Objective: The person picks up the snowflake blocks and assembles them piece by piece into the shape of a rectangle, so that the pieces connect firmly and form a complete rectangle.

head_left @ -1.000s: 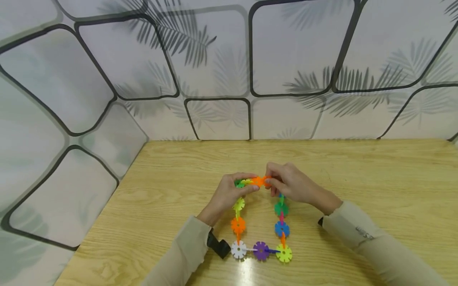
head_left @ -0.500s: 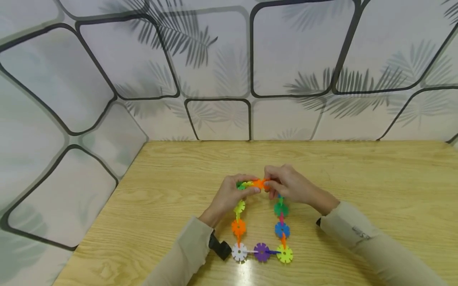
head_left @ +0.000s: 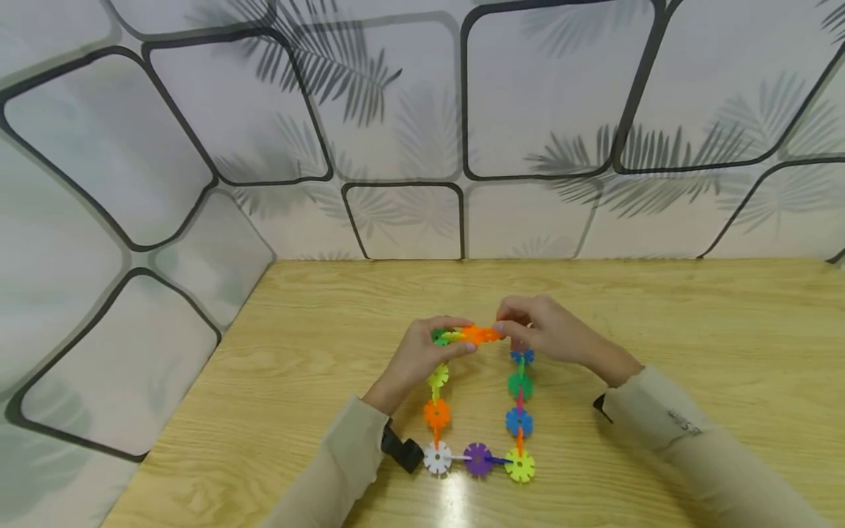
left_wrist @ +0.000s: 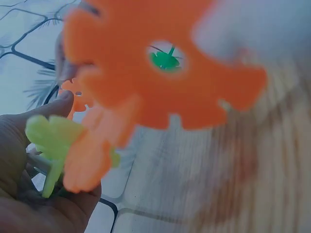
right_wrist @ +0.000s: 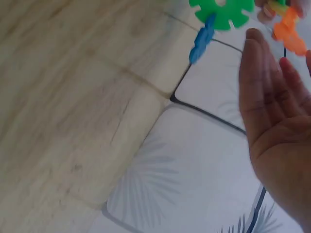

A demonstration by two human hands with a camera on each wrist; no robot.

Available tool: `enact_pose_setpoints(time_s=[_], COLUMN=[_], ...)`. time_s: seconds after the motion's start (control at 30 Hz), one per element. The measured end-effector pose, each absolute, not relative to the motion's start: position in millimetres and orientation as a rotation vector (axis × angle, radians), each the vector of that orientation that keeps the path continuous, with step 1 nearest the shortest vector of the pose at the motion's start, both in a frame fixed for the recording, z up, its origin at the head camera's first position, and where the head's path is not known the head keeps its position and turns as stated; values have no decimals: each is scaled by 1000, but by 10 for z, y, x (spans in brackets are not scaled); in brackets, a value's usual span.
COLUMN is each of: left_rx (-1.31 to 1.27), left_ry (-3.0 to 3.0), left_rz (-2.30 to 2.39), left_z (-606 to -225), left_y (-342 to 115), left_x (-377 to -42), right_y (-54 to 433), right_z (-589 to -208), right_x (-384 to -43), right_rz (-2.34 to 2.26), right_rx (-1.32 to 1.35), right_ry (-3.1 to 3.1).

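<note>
A loop of slotted plastic flower discs lies on the wooden table point(head_left: 693, 330) before me. At its far side my left hand point(head_left: 419, 359) pinches the chain between thumb and fingers, by an orange disc point(head_left: 472, 335) and a yellow disc point(head_left: 452, 336). My right hand point(head_left: 551, 330) comes from the right, thumb and fingertip at the right end of the orange pieces. In the right wrist view orange point(right_wrist: 290, 35) shows by its fingertips, the other fingers fairly long. A blue disc point(head_left: 523, 356) ends the right side below that hand. A large orange disc point(left_wrist: 165, 97) fills the left wrist view.
Down the left run a yellow disc point(head_left: 439, 375), an orange disc point(head_left: 436, 413) and a white disc point(head_left: 437, 458). A purple disc point(head_left: 478, 460) and a yellow-green disc point(head_left: 521, 465) form the near side. A patterned wall point(head_left: 528, 213) stands behind the table.
My right hand has shifted slightly right and away from me, baring more of the orange pieces and the blue disc below. The left hand stays nearly in place, keeping its hold.
</note>
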State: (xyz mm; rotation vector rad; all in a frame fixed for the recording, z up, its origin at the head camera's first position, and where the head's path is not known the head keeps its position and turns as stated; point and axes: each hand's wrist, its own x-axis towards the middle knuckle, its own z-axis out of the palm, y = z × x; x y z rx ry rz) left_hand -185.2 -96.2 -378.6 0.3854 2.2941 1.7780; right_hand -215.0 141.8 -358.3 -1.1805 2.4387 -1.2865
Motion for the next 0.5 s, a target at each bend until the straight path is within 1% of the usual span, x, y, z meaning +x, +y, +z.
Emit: enact_pose_setpoints(time_s=[0.13, 0.33, 0.5], left_rx=[366, 355, 339], left_ry=[2278, 2264, 2270], left_rz=[1790, 1798, 1801], left_z=[-3789, -3801, -3805], left_y=[-980, -995, -982], left_x=[-1844, -1845, -1868], right_y=[1511, 1555, 1561], right_z=[-3558, -3609, -3618], right_x=[-2143, -2123, -2106], right_rz=[-1182, -901, -868], right_rx=[-1030, -960, -895], right_ry=[2533, 2593, 2529])
